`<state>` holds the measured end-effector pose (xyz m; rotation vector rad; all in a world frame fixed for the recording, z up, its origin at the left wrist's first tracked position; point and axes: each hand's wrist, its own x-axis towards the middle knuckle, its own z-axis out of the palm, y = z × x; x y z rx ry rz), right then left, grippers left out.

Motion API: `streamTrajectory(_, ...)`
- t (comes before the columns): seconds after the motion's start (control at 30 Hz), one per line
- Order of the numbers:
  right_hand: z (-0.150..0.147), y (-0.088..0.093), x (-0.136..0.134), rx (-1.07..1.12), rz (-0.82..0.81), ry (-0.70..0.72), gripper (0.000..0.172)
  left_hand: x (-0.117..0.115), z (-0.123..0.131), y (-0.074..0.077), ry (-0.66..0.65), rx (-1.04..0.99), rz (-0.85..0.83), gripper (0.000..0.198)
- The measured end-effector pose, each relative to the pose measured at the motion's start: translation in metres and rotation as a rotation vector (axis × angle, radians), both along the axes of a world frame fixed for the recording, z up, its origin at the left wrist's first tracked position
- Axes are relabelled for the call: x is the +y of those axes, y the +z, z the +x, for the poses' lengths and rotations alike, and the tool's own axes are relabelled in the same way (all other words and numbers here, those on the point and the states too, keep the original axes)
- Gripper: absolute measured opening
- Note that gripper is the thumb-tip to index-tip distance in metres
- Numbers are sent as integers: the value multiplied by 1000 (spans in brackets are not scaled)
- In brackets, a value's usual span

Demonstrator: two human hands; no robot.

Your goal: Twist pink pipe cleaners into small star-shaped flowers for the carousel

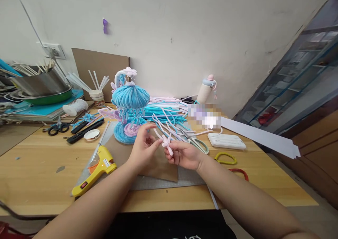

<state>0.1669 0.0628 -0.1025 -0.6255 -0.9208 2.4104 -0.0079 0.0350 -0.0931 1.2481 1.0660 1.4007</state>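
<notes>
Your right hand (185, 155): fingers closed, thumb and fingertips gripping a small pale pink fuzzy flower (166, 140) by its lower end. The flower is held up in front of you, petals upward, above a brown cardboard piece (162, 167) that lies on a grey mat (191, 178).

Your left hand (142, 146): open, thumb and forefinger parted, other fingers loosely curled. Thumb tip sits at the flower's left edge; cannot tell whether it presses there.

Just beyond your left hand: a blue fuzzy jellyfish shape (130, 97), curly strands hanging beneath it, over a coiled blue base (120, 135) with a pink spiral (130, 130) set in. Behind and to its right, loose blue fuzzy stems (165, 116), white ones mixed among them.

Left of your left forearm: a yellow glue gun (92, 178), lying on its side, part on the mat. Farther left: a shallow white lid (92, 135) and black-handled scissors (58, 128).

Beyond your right hand: scissors with pale green handles (202, 146), close to a white box-shaped device (227, 141). Nearer your right forearm, a yellow handle (227, 158) and a red handle (241, 172), both resting on the wooden table (274, 177).
</notes>
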Motion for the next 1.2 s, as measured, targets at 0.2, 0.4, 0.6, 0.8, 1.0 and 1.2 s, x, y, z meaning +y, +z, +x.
streamTrajectory(0.2,0,0,-1,-6,36,-24,15,-1,2,-5,-184,125,112,14)
streamTrajectory(0.4,-2,3,0,-114,213,-118,17,1,-3,-5,-108,387,198,15)
streamTrajectory(0.6,-1,4,-1,-248,394,-195,23,3,-6,-8,-60,480,175,15)
streamTrajectory(0.8,2,3,0,-189,320,-121,23,1,-4,-6,-31,440,176,16)
streamTrajectory(1.0,0,-1,0,-52,186,-100,20,0,-3,-5,-57,331,150,15)
streamTrajectory(1.2,-4,2,-6,-37,144,-136,21,-1,-2,-5,-9,284,133,17)
